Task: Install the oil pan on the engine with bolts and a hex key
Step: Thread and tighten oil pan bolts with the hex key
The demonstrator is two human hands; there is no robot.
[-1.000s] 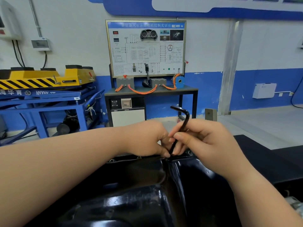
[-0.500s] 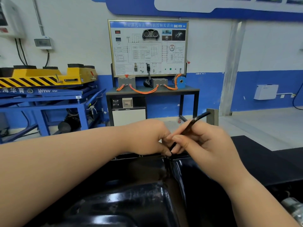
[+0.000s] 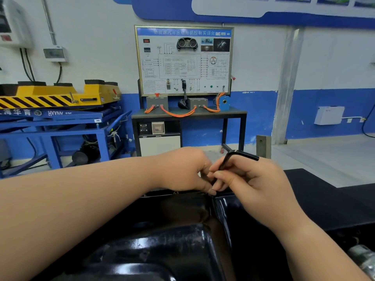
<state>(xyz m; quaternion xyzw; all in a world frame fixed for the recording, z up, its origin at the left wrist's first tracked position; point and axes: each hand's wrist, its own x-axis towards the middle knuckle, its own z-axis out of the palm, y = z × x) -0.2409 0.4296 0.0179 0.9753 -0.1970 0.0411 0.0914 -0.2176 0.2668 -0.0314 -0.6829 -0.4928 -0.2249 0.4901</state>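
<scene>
A glossy black oil pan [image 3: 172, 236] fills the lower middle of the head view. At its far rim my right hand [image 3: 251, 183] pinches the long shaft of a black hex key [image 3: 233, 157], whose short arm sticks out to the right above my knuckles. The key's lower tip is hidden between my fingers at the rim. My left hand [image 3: 186, 171] is curled beside it, fingertips pressed at the same spot on the rim. The bolt is hidden under the fingers.
A black workbench surface [image 3: 324, 199] extends right of the pan. A metal engine part [image 3: 363, 260] shows at the lower right corner. Beyond stand a training board on a desk [image 3: 184, 61] and a blue and yellow lift table [image 3: 58, 106].
The hex key has turned: its short arm pointed left, then away to the right, and now lies pointing right above my right hand. Both hands stayed at the rim.
</scene>
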